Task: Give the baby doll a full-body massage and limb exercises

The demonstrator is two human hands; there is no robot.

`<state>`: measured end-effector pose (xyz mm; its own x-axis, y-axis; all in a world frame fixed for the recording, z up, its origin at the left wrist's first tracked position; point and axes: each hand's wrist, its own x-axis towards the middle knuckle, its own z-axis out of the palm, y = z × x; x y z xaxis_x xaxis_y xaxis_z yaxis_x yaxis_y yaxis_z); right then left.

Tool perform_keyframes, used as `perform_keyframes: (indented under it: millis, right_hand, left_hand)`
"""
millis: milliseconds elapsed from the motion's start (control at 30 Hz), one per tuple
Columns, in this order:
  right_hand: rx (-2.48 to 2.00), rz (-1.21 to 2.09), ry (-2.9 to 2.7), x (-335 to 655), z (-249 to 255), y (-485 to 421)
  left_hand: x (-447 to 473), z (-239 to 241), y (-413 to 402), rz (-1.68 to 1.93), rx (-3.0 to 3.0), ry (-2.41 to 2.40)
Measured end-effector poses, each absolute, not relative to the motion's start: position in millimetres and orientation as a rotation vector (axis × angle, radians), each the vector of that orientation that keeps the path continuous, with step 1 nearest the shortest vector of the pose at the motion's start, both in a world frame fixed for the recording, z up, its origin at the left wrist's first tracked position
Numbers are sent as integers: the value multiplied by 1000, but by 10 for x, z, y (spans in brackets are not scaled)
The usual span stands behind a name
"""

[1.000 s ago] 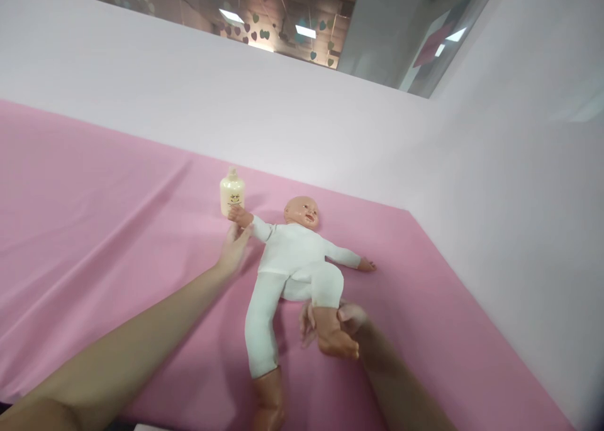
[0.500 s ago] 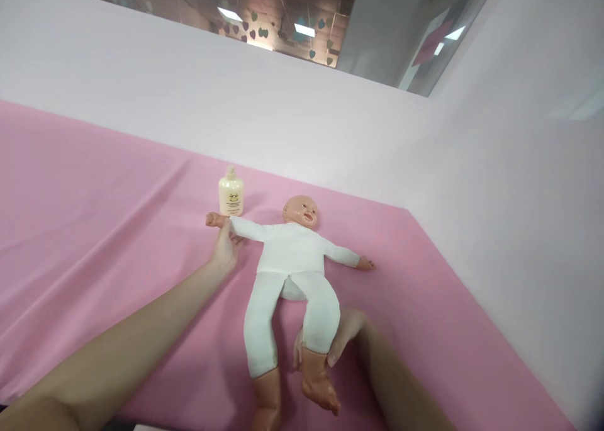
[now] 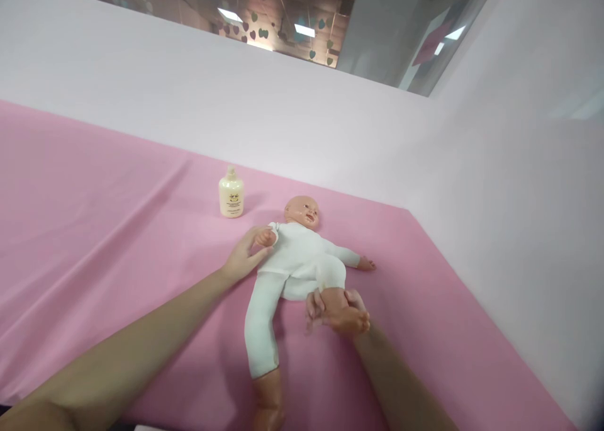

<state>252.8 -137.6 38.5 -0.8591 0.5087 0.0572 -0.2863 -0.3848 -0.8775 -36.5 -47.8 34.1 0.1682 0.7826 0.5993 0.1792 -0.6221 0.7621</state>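
A baby doll (image 3: 292,261) in white clothes lies on its back on the pink sheet (image 3: 117,229). My left hand (image 3: 245,258) grips the doll's near arm, which is folded in against its chest. My right hand (image 3: 330,308) is wrapped round the doll's bent leg at the ankle, with the knee pushed up toward the belly and the bare foot (image 3: 352,321) sticking out over my fingers. The doll's other leg lies straight toward me and its far arm is stretched out on the sheet.
A small cream bottle (image 3: 231,195) stands upright on the sheet just left of the doll's head. Pale walls (image 3: 495,185) close the bed in at the back and on the right. The sheet is wrinkled on the left.
The doll's near arm went from stretched out beside the bottle to folded on the chest. Its leg went from straight to bent up, with my right hand moving up with it.
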Motion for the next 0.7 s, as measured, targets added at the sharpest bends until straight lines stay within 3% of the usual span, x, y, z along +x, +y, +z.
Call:
perform_keyframes:
  millis: [133,267,700]
  right_hand:
    - [-408,2166,-986,2471,514,-1368]
    - [-526,2154,-824,2458,551,-1352]
    - [-281,2256,-1287,2481,466,-1402]
  left_hand:
    - [-356,396,-525,1307,2189,778]
    - [-310,478,-566,1259,1985,736]
    - [-335,407,-379,1674,1109,863]
